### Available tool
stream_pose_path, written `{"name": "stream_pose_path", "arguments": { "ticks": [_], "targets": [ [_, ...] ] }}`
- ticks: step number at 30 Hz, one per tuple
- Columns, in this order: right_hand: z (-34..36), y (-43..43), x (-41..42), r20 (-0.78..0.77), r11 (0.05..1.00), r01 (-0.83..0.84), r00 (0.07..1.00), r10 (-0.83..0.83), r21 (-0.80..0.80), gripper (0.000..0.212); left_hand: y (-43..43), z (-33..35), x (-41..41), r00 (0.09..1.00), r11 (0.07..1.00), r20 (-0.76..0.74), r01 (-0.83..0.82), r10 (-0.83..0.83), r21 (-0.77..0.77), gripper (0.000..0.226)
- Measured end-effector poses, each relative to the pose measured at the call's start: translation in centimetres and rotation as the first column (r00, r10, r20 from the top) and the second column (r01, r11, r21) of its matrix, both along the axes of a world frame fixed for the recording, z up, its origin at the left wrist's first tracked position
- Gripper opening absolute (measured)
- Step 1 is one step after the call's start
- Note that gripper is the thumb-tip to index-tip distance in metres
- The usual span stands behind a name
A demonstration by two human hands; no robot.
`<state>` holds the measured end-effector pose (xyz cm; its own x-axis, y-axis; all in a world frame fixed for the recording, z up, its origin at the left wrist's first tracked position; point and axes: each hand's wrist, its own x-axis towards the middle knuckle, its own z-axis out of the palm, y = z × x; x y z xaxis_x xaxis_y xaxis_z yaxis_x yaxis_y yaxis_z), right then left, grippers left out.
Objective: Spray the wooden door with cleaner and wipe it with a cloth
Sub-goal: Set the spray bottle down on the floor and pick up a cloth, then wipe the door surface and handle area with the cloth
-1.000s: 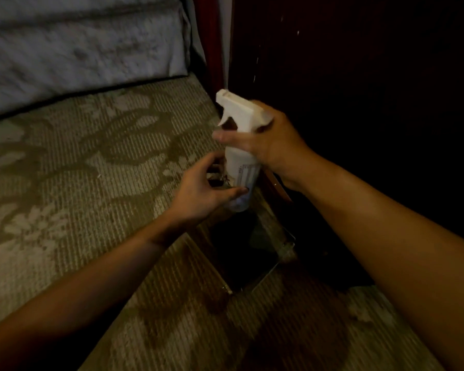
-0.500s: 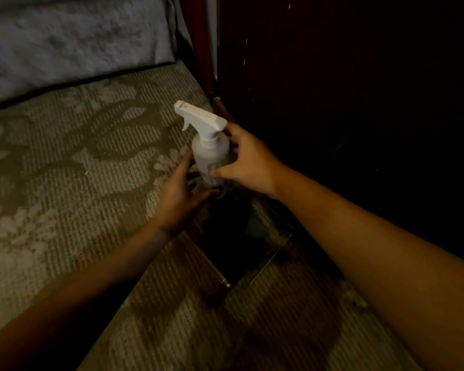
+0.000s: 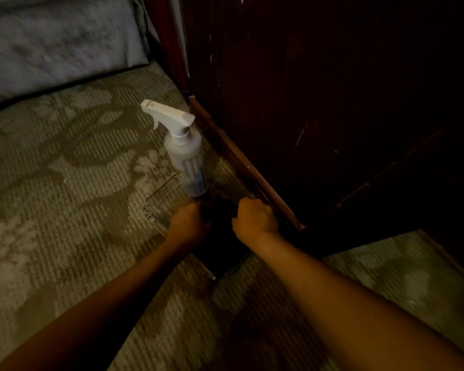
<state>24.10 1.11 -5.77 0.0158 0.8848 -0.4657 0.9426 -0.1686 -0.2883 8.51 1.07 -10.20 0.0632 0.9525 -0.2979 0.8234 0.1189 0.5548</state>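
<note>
Along the right side stands the dark wooden door, open at an angle, with its lower edge just above the carpet. Some small pale specks show on the wood, but it is too dark to tell if the surface is wet. Grey bedding lies at the top left. On the carpet, just beside the door edge, sits a clear tray. The bottle stands upright at the far end of the tray, free of both hands, its nozzle turned away from the door; I cannot tell if its base is inside the tray or just behind it. A dark cloth lies in the tray. The right hand has its fingers curled on the cloth edge and seems to grip it. The left hand touches the cloth from the other side, but its fingers are hidden, so I cannot tell its grip. With the bottle set down, the spraying seems done. The wiping is not yet started: the cloth must be lifted and brought to the door.
</note>
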Motion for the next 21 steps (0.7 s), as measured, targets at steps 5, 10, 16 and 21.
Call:
{"name": "stream_pose_path", "arguments": {
  "ticks": [5, 10, 16, 21],
  "targets": [
    [1.0, -1.0, 2.6, -0.369, 0.991, 0.134, 0.921, -0.122, 0.005, 0.026, 0.3, 4.1, 0.2, 0.812, 0.946, 0.530, -0.079, 0.245, -0.316, 0.056],
    [5.6, -6.2, 7.1, -0.782, 0.913, 0.401, 0.547, -0.299, -0.068, 0.022, -2.6, 10.9, 3.8, 0.655, 0.950, 0.731, 0.060, 0.195, -0.306, 0.029],
    [11.2, -17.4, 17.1, -0.750, 0.735, 0.203, 0.005, -0.661, -0.647, 0.035, -9.9, 15.3, 13.2, 0.633, 0.842, 0.756, 0.308, 0.167, -0.443, 0.037],
    [13.9, -22.5, 26.7, -0.778, 0.764, 0.246, 0.054, -0.626, -0.597, 0.025, -14.0, 16.8, 23.2, 0.625, 0.844, 0.776, 0.373, 0.078, -0.385, 0.017]
  ]
}}
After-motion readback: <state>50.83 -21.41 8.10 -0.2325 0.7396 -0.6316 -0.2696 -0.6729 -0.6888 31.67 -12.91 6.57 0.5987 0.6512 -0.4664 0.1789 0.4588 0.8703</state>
